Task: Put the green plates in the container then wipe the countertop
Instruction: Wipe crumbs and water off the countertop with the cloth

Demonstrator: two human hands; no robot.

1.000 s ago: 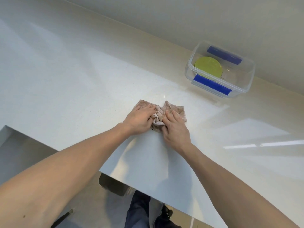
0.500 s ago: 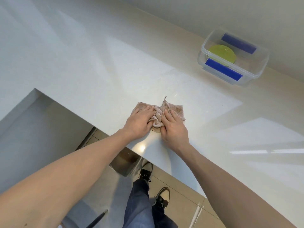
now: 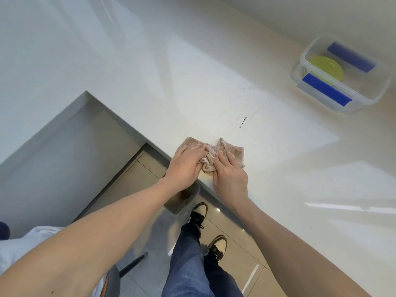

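Pressing flat on cloth (image 3: 236, 153) — left hand (image 3: 184, 166), right hand (image 3: 230, 179) | cloth's long axis left-right, bunched mid

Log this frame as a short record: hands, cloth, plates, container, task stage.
left hand: presses the cloth, fingers flat
right hand: presses the cloth beside it
cloth: bunched between the hands, near the counter edge
green plate: inside the container
container: clear, blue clips, far right on countertop
stage: wiping; dark specks beyond cloth
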